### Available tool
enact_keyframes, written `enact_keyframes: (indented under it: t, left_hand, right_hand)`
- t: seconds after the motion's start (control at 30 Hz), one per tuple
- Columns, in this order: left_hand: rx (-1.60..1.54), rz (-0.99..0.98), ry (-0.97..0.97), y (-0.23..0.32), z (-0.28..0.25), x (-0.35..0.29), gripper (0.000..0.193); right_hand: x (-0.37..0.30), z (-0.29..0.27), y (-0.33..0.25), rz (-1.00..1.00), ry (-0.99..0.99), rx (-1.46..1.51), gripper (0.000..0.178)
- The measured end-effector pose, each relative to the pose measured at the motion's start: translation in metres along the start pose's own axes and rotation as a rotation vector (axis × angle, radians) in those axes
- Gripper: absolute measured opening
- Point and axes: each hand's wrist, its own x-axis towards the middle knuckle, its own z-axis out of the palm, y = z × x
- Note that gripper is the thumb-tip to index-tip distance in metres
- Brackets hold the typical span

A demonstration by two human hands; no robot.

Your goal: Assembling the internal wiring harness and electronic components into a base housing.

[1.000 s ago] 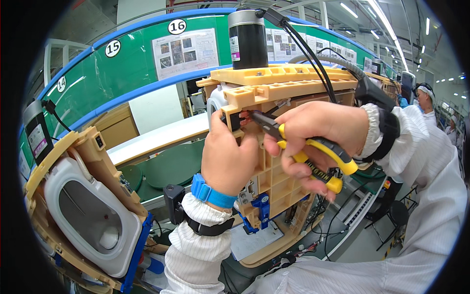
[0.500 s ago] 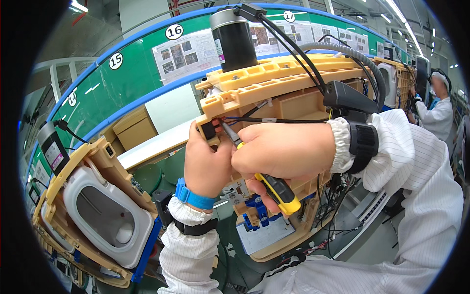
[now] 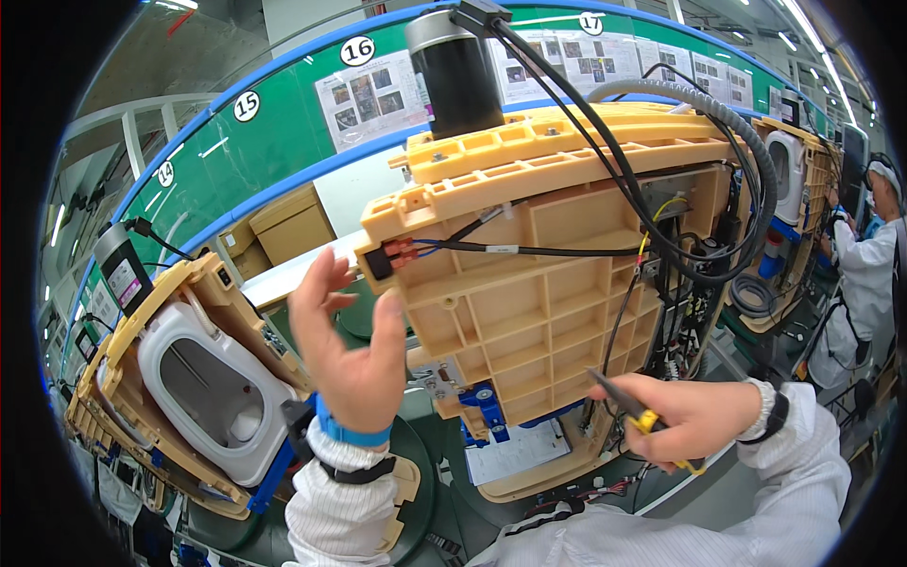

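The yellow ribbed frame (image 3: 557, 283) stands upright just ahead, a black motor (image 3: 456, 71) on top and black cables (image 3: 642, 203) looping across it to a small red plug (image 3: 402, 253) at its left edge. The left hand (image 3: 350, 354) hovers spread beside that plug, touching nothing. The right hand (image 3: 690, 416) is pressed shut around yellow-handled pliers (image 3: 628, 404) low by the frame. The wiring step seems paused; next likely needs a careful re-grip near the plug.

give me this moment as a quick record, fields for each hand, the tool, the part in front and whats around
left hand: left hand open, raised beside the frame, holding nothing
right hand: right hand gripping pliers
tool: pliers, yellow handles, dark tips pointing up-left
part in front: tan plastic frame, ribbed, with black cables
on top: black motor
left side: second frame with white shell
background: co-worker in white
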Motion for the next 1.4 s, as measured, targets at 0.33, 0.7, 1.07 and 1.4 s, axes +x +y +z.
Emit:
enact_keyframes:
  t: [0.33,0.7,1.07,1.4]
  left_hand:
    - [0.462,0.663,-0.331,0.056,0.051,0.039,0.032]
    - [0.38,0.569,-0.067,0.05,0.071,0.04,0.027]
    - [0.49,0.526,0.05,0.043,0.086,0.022,0.024]
    - [0.65,0.278,-0.084,0.061,0.094,0.004,0.041]
  right_hand:
    - [-0.048,-0.052,0.093,-0.241,0.683,-0.376,0.02]
    - [-0.034,-0.072,0.152,-0.42,0.951,-0.003,0.019]
    - [-0.031,-0.079,0.167,-0.425,0.843,0.085,0.021]
    - [-0.013,-0.09,0.146,-0.483,0.94,-0.113,0.033]
